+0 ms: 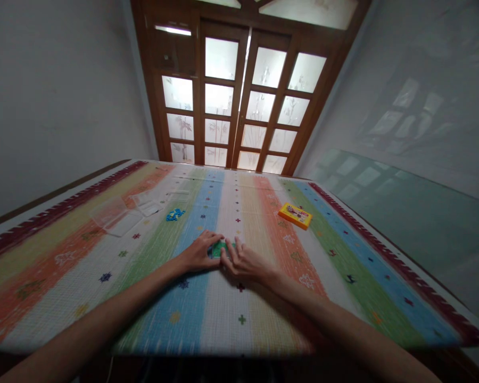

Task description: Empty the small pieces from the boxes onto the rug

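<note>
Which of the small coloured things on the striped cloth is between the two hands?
The green piece: both hands touch it, unlike the blue pieces farther left and the yellow box to the right.

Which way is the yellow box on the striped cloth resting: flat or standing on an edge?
Flat. The yellow box lies on its broad face on the striped cloth, printed top facing up.

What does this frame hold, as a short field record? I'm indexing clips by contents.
surface: striped mat with small cross motifs
left hand: resting on the mat, fingers on a small green piece
right hand: fingertips on the same green piece
blue pieces: small pile, beyond the left hand
clear plastic containers: far left of the mat
yellow box: flat, beyond the right hand
background: wooden glazed doors
</note>
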Demonstrator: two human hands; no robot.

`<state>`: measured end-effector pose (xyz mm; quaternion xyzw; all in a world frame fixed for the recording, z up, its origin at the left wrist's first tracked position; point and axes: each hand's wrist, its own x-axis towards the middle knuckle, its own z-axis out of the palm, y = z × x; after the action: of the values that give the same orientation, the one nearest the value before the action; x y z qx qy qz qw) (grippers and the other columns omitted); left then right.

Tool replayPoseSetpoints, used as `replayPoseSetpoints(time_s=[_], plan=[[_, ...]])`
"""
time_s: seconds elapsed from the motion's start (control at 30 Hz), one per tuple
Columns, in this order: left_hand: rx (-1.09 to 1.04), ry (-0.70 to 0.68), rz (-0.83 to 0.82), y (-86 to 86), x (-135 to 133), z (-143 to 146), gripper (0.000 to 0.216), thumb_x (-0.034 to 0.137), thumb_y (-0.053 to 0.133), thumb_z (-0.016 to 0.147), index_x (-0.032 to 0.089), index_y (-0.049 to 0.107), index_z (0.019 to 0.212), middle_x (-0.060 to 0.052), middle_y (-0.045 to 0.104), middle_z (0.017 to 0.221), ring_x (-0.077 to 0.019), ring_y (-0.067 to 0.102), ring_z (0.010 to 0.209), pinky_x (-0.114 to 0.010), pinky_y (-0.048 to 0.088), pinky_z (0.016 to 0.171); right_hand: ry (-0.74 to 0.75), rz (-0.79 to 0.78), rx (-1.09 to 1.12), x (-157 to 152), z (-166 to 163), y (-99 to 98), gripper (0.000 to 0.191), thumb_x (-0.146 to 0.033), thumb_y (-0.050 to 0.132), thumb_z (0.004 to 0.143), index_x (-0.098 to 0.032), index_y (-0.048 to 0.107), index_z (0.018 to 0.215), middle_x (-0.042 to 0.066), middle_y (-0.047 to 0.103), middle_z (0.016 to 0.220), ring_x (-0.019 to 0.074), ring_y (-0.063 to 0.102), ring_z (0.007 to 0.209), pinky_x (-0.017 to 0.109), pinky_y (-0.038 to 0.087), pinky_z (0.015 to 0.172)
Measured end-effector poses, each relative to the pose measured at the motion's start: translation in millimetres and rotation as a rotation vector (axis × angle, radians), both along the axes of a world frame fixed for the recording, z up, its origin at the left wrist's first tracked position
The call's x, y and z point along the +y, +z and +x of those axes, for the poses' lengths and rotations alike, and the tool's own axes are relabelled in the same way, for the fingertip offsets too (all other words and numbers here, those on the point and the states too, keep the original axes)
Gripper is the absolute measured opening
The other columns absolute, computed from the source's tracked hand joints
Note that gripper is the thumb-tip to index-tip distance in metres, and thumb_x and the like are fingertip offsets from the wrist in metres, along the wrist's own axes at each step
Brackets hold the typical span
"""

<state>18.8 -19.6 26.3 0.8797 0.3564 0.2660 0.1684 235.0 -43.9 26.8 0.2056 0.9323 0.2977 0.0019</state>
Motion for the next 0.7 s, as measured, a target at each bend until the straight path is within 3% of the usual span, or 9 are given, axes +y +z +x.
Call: replayPoseSetpoints(time_s=[0.2, 0.37, 0.7], plan=[[-0.004, 0.006, -0.005, -0.2, 0, 2, 0.041, 0.031, 0.068, 0.078, 0.021, 0.063, 0.117, -0.01, 0.065, 0.109, -0.0291, 0.056, 0.105, -0.045, 0.045, 0.098, 0.008, 0.008, 0.008, -1, -2, 2.6, 0.035, -0.01, 0.043, 0.099, 0.001, 0.055, 0.129, 0.035, 0.064, 0.125, 0.0366, 0.072, 0.108, 0.053, 0.062, 0.08], [0.002, 0.005, -0.003, 0.6, 0, 2, 0.043, 0.032, 0.067, 0.077, 0.02, 0.063, 0.117, -0.011, 0.066, 0.109, -0.0289, 0.057, 0.104, -0.043, 0.046, 0.096, 0.003, 0.032, -0.045, -4, -5, 9.7, 0.035, -0.01, 0.039, 0.1, 0.005, 0.055, 0.127, 0.039, 0.062, 0.123, 0.0386, 0.073, 0.101, 0.05, 0.063, 0.072], [0.004, -0.005, -0.015, 3.7, 1, 2, 0.039, 0.03, 0.071, 0.074, 0.02, 0.065, 0.11, -0.009, 0.068, 0.104, -0.0288, 0.058, 0.104, -0.044, 0.046, 0.097, 0.025, 0.046, -0.098, -1, -9, 26.5, 0.034, -0.006, 0.037, 0.099, 0.004, 0.059, 0.123, 0.035, 0.069, 0.113, 0.0328, 0.076, 0.09, 0.047, 0.061, 0.076]])
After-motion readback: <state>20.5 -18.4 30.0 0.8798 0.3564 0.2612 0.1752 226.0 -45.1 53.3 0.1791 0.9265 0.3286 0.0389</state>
